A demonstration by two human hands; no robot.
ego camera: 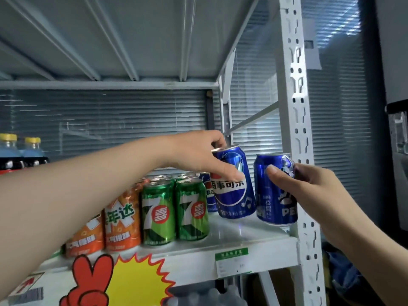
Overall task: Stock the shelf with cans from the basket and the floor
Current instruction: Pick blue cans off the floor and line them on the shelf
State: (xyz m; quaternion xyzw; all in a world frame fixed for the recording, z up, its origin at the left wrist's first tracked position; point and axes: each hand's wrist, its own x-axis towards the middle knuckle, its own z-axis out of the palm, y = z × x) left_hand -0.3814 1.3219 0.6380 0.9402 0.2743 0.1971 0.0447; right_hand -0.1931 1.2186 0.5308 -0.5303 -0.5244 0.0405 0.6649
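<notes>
Head view: your left grip (205, 155) is closed round the upper part of a blue can (234, 195), thumb across the label and fingers curled over the top rim. That can tilts, its top leaning left and its base low at the shelf board (254, 237); whether it touches the board I cannot tell. Your right grip (309, 184) wraps a second blue can (273, 202) at mid-height, thumb in front. It is close to upright at the front right corner of the board, just beside the white slotted post (295, 107).

Both cans look like thin glossy metal: probably firm while full, but easy to dent and slick to the touch. Take them round the body, not by the rim alone, and set each base down flat.

The tilted can reads 百事可乐; the right one shows "PE" of its name. Another blue can (209, 195) stands behind. To the left are two green cans (157, 213) marked 7喜, then orange cans (122, 226) showing 年达. Yellow-capped bottles (8, 151) stand at the far left. The green-edged price tag (231, 261) on the shelf lip is too small to read.
</notes>
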